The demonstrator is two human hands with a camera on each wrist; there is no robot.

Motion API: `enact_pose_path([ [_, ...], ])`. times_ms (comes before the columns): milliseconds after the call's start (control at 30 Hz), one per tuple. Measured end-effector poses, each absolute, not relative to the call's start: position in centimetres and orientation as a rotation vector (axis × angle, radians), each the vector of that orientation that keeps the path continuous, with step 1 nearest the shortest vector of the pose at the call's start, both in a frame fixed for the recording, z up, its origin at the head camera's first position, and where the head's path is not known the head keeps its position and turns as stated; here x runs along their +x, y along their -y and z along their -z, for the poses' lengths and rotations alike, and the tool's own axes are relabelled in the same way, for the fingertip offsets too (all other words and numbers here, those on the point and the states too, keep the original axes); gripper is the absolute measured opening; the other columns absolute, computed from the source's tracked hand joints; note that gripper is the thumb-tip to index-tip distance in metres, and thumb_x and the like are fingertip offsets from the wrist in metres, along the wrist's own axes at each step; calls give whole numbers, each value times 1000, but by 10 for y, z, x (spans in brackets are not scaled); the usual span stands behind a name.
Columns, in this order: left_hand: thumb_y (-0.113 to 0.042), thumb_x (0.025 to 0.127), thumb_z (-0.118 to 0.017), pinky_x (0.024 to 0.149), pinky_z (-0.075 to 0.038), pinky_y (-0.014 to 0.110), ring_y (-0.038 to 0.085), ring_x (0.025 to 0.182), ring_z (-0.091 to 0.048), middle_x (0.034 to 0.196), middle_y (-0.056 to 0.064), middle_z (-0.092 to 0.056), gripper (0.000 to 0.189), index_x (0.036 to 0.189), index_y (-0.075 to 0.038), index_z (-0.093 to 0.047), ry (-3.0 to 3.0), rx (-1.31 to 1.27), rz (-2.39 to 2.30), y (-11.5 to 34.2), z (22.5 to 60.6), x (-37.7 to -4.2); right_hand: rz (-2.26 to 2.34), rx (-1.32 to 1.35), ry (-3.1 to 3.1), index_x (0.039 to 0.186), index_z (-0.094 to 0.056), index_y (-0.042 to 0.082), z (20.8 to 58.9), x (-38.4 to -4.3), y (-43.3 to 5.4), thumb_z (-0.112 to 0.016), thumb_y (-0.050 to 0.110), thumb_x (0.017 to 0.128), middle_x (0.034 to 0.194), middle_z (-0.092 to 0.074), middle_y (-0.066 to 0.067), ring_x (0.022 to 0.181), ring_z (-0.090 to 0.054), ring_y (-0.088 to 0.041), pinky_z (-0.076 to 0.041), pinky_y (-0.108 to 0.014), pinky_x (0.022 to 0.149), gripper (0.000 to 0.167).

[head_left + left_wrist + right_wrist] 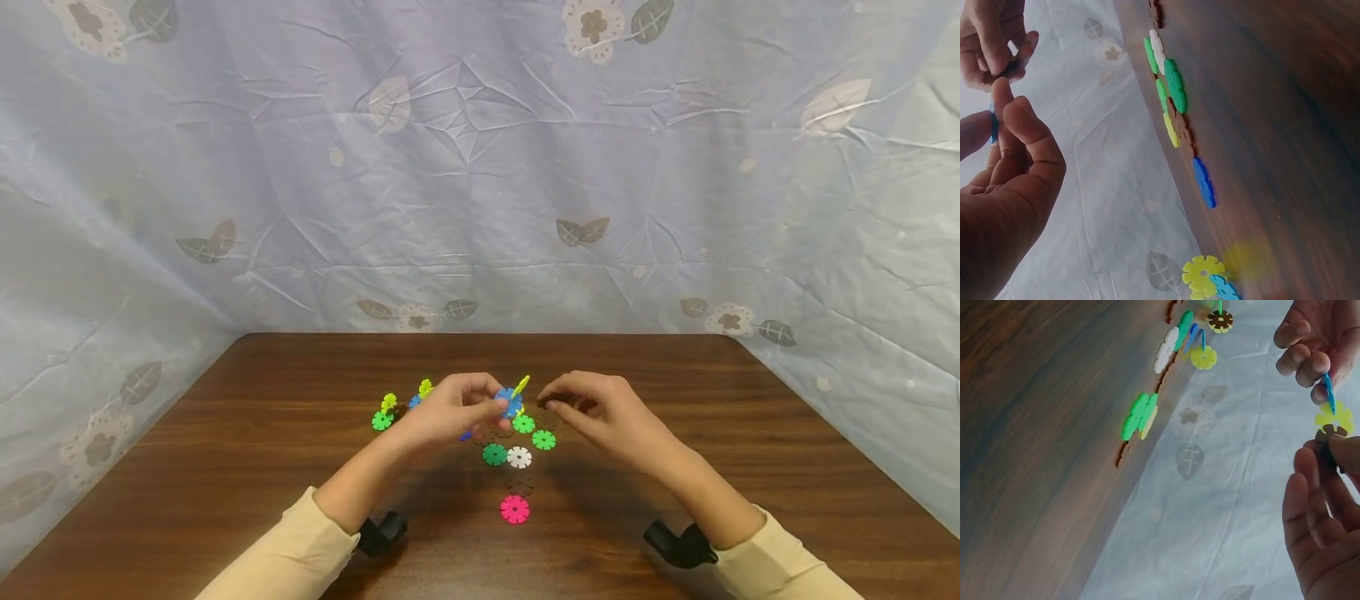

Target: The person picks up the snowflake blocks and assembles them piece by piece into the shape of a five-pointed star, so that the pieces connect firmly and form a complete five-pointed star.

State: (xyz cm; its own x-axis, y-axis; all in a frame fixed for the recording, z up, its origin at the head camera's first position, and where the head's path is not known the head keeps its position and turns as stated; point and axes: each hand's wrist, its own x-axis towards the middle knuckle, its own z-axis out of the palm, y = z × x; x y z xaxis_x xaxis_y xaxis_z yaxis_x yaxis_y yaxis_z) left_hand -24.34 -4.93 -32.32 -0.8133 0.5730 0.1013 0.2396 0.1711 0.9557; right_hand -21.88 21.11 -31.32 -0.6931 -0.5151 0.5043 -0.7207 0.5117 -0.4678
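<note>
My left hand pinches a blue notched disc between thumb and fingers, above the table. Slotted into that disc at an angle is a yellow notched disc. Close on the right, my right hand pinches a brown notched disc by thumb and fingertips. In the right wrist view the brown disc overlaps the lower edge of the yellow disc. The blue disc appears edge-on in the left wrist view.
Below the hands lie light green discs, a dark green disc, a white disc, brown discs and a pink disc. At left stand joined pieces, one with a green disc. A patterned curtain hangs behind the table.
</note>
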Motion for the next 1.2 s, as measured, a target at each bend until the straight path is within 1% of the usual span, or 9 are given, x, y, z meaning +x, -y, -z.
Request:
enact_pose_path([
  [100, -14, 108, -58, 70, -54, 29, 11, 74, -64, 93, 15, -76, 16, 111, 1, -63, -2138, 781, -1702, 48, 323, -242, -986, 1046, 2425, 111, -76, 19, 312, -217, -210, -72, 2, 97, 105, -79, 6, 90, -72, -7, -61, -28, 73, 22],
  [167, -14, 108, -58, 68, -51, 27, 12, 72, -62, 97, 22, -76, 16, 110, 1, -63, -2129, 782, -1706, 48, 322, -241, -1005, 1045, 2416, 111, -77, 19, 312, -216, -208, -72, 2, 97, 105, -79, 6, 91, -73, -7, -61, -28, 72, 23],
  [233, -15, 108, -58, 67, -50, 26, 13, 73, -63, 97, 22, -77, 16, 110, 0, -63, -2121, 783, -1707, 48, 321, -240, -1022, 1048, 2406, 112, -77, 17, 311, -216, -208, -73, 3, 97, 106, -80, 5, 92, -73, -6, -61, -27, 72, 22],
  [400, -17, 107, -60, 69, -50, 26, 13, 72, -60, 88, 3, -79, 18, 111, 0, -64, -2105, 792, -1703, 47, 320, -239, -1048, 1083, 2380, 112, -77, 11, 312, -216, -206, -73, 5, 97, 105, -80, 4, 91, -73, -3, -61, -25, 70, 17],
  [467, -18, 107, -60, 70, -50, 26, 13, 72, -60, 88, 3, -79, 18, 110, 0, -64, -2106, 801, -1698, 47, 320, -238, -1040, 1098, 2370, 112, -77, 11, 312, -216, -205, -72, 5, 97, 105, -80, 4, 89, -72, -2, -60, -25, 70, 17],
  [633, -18, 107, -60, 71, -50, 26, 14, 76, -63, 97, 23, -78, 19, 110, 0, -65, -2111, 821, -1695, 47, 320, -237, -982, 1120, 2345, 111, -78, 12, 314, -216, -204, -73, 1, 96, 104, -80, 4, 84, -70, -5, -58, -23, 67, 19],
  [700, -19, 107, -61, 71, -51, 27, 15, 79, -65, 101, 28, -77, 19, 110, 0, -65, -2116, 825, -1693, 47, 320, -236, -948, 1135, 2323, 110, -78, 12, 315, -216, -204, -74, -1, 94, 102, -80, 4, 82, -70, -6, -58, -23, 66, 21],
  [933, -19, 106, -61, 72, -52, 28, 17, 81, -69, 99, 27, -77, 19, 110, -1, -66, -2115, 819, -1693, 45, 319, -236, -895, 1216, 2231, 109, -76, 10, 316, -217, -203, -74, -9, 90, 99, -80, -2, 86, -71, -1, -61, -22, 70, 26],
  [1200, -17, 106, -61, 71, -52, 28, 15, 76, -66, 98, 28, -77, 17, 108, 0, -65, -2096, 827, -1703, 44, 318, -235, -874, 1154, 2245, 106, -75, 11, 314, -214, -203, -75, -1, 93, 96, -79, 3, 80, -71, -2, -61, -22, 68, 17],
])
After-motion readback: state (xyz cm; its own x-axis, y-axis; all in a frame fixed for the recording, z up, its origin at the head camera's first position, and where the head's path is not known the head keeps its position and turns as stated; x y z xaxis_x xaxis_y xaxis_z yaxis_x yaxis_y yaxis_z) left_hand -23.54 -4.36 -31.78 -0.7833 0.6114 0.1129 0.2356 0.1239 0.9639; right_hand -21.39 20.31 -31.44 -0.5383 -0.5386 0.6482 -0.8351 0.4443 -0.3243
